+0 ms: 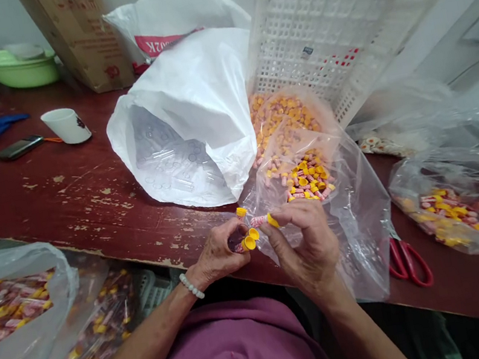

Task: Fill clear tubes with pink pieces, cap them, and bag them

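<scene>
My left hand [221,249] is closed round several small clear tubes with yellow caps [250,240] showing at its edge. Between thumb and fingertips, my right hand [307,241] pinches a small pink-and-white patterned piece with a yellow cap [259,221], its free end close to the tubes. Just beyond the hands, a clear plastic bag [354,203] holds many such yellow-capped pieces [308,177]. A white sack [189,96] lies on its side, its mouth facing me, with clear empty tubes [173,166] inside.
Red-handled scissors [409,261] and another bag of capped pieces [451,208] lie to the right. A white perforated crate [331,11] leans behind. Bags of filled tubes [7,304] stand lower left. On the worn red table [62,191] are a white cup [66,126] and a phone [20,147].
</scene>
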`<state>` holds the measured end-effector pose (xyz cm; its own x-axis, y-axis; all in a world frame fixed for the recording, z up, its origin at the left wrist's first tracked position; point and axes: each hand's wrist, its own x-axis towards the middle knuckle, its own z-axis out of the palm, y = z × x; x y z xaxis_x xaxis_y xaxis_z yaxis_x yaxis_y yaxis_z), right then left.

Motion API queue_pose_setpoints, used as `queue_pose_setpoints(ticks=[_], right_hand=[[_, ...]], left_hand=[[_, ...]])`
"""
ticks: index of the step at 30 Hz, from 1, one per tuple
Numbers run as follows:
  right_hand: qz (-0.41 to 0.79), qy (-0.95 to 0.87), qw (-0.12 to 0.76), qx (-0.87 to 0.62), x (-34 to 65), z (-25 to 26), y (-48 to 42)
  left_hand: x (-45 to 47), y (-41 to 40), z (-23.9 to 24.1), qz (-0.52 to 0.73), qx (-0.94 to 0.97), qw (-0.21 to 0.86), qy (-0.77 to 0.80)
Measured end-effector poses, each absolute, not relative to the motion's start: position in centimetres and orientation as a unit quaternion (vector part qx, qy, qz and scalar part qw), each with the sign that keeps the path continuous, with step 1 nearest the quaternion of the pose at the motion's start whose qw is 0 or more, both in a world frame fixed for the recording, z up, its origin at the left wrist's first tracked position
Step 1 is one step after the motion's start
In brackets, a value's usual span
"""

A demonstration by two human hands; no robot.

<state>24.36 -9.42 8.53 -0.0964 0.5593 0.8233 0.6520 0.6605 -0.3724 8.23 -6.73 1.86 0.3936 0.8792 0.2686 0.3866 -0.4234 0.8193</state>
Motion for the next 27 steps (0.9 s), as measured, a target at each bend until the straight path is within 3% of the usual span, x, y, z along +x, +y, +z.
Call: queue_pose_setpoints(ticks=[8,11,17,22,27], right_hand=[[0.105,-0.792,0.455,-0.392,23.5,6.7,-10.1],[0.079,-0.789,0.436,-0.426,24.2,6.8,-10.9],[-0.017,-0.85,0.304,-0.431,23.3,5.6,-11.1],[-0.067,-0.837,0.326,-0.434,21.8,4.0,-10.5],[0.021,-0.841,0.331,-0.427,22.6,5.3,-10.6]], left_hand=[[7.6,-8.3,4.3,0.364,0.777,0.308,0.41],[7.6,-8.7,5.0,0.36,0.76,0.324,0.433],[8.3,-9.2,5.2,0.39,0.673,0.446,0.443],[8.7,-8.9,4.3,0.406,0.627,0.487,0.452],[8.7,-8.3,3.6,0.425,0.623,0.473,0.456]])
